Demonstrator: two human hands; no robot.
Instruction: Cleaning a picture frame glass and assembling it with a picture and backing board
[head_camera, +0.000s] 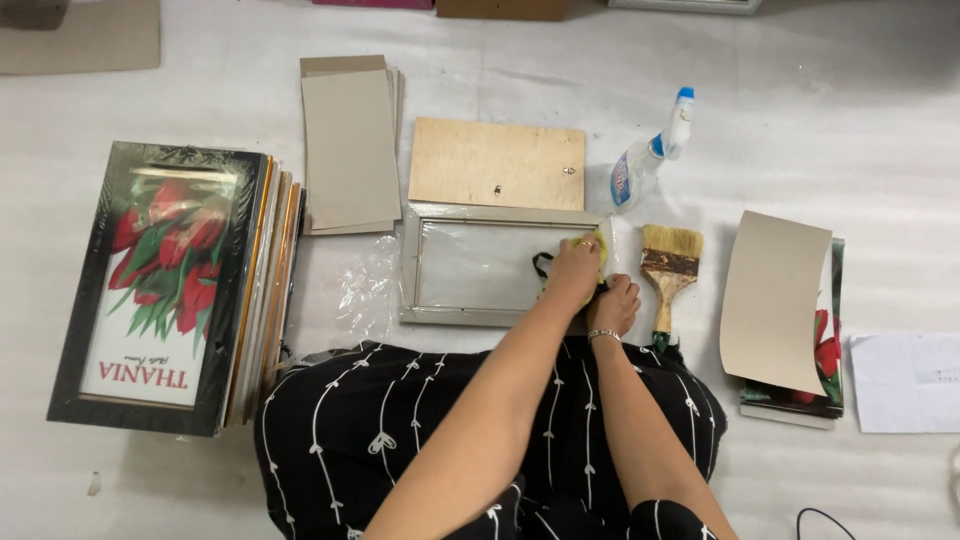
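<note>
My left hand (575, 268) presses a yellow cloth (598, 246) onto the glass at the right end of the frame (440, 316), fingers closed on the cloth. My right hand (614, 305) grips the frame's right near corner, steadying it. The frame lies flat on the white sheet (800, 120) just before my knees, near its middle. A plywood board (495, 163) lies behind it; spray bottle (650, 155) and brush (670, 270) sit just right. A stack of pictures (160, 290) stands far left.
</note>
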